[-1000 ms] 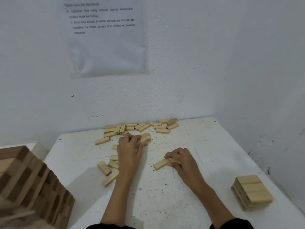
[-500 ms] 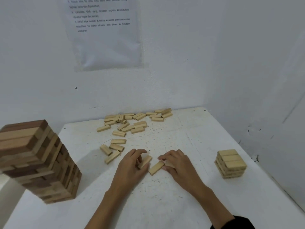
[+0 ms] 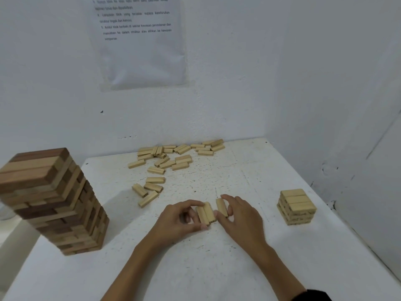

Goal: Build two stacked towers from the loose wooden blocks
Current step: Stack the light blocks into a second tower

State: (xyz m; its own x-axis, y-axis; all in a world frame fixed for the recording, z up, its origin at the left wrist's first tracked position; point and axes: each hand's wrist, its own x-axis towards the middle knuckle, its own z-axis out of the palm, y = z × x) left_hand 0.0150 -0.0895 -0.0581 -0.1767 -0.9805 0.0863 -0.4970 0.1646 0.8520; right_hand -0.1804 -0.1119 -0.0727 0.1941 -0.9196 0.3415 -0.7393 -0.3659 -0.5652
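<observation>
At lower centre of the frame two pale blocks are laid side by side on the bench, pinched between the curled fingers and thumb of the left grip; a third block, just to their right, is pinched by the right grip; loose blocks are scattered at upper centre; a short pale stack is seen at right, a tall tower at left.
</observation>
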